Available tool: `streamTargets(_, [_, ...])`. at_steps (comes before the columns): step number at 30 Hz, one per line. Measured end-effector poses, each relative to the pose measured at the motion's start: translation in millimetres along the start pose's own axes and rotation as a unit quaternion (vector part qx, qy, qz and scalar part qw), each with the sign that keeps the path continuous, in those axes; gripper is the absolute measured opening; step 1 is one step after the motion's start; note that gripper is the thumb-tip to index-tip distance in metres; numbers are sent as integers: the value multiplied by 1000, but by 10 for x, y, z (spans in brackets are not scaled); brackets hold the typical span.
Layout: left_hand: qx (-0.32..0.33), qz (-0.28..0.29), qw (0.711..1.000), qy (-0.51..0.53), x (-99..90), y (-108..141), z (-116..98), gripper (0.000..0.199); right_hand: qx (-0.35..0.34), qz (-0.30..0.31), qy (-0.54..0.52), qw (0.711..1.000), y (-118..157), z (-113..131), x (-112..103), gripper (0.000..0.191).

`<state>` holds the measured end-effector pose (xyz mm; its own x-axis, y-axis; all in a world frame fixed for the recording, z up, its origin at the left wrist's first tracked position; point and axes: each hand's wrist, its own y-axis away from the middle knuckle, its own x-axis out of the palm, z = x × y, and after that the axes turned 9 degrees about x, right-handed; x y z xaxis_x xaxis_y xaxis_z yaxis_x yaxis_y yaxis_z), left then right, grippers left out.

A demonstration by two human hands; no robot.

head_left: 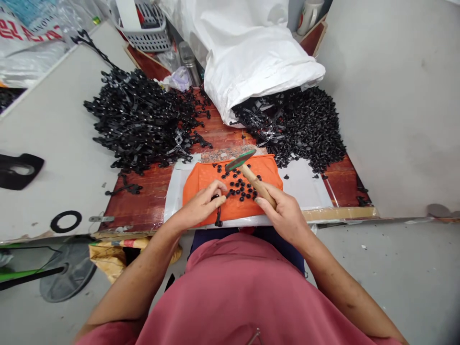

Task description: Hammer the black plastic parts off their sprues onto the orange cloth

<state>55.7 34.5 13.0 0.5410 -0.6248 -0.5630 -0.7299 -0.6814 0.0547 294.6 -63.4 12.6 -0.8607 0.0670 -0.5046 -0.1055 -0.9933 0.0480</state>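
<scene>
My right hand (282,211) is wrapped round the wooden handle of a hammer (259,184), its dark head with green paint raised over an orange cloth (201,179). Pinched in my left hand (201,203) is a black plastic linkage piece (219,216), one end hanging below the fingers and another pointing toward the hammer. Several small round black caps (241,189) lie scattered on the cloth, between the two hands and under the hammer head. The fingers partly hide the linkage piece.
A heap of black linkage pieces (140,120) covers the table's left side. On the right, small black studs (312,127) spill from a white sack (258,57). Behind stand a grey basket (149,38), a steel flask (190,64) and a mug (309,17). Grey panels (398,110) flank the table.
</scene>
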Motion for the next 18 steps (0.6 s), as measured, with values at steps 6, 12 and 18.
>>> streamTargets(6, [42,2,995,86,216,38,-130,33,80,122,-221,964,-147,38,271,28])
streamTargets(12, [51,-118,990,61,232,109,-72,50,200,98,-334,916,-50,21,312,27])
streamTargets(18, [-31,-134,977,163,330,168,-127,45,202,66,-349,913,19,-12,374,32])
